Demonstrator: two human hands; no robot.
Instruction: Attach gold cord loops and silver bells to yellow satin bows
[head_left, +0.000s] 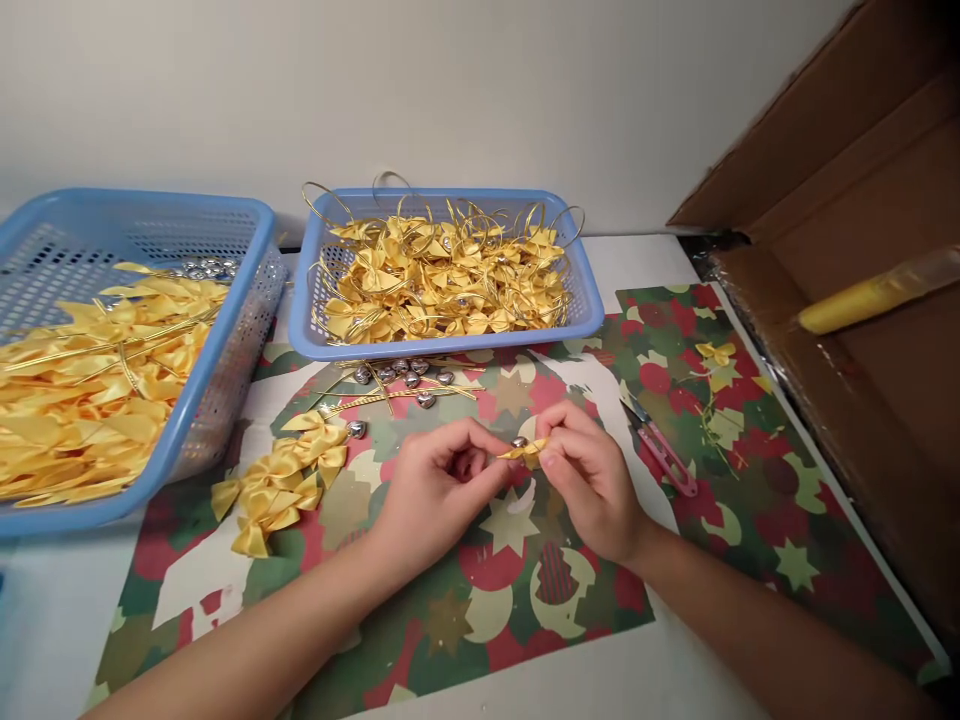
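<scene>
Between my two hands is a small yellow ribbon bow (534, 455) with a silver bell (519, 441) at its upper edge. My left hand (450, 480) pinches the bow's left end between thumb and forefinger. On the other end, the thumb and fingers of my right hand (589, 480) are closed. Left of my left hand lies a loose pile of yellow bows (281, 480), with a lone silver bell (357, 429) beside it. Several more bells (412, 379) and gold cords (360, 402) lie on the patterned paper beyond my hands.
A blue basket (446, 348) at the back holds bows with looped gold cords. Another blue basket (259, 240) at left is heaped with yellow bows. Pink-handled thread snips (666, 450) and yellow scraps (716, 365) lie at right. A cardboard box (825, 190) stands along the right edge.
</scene>
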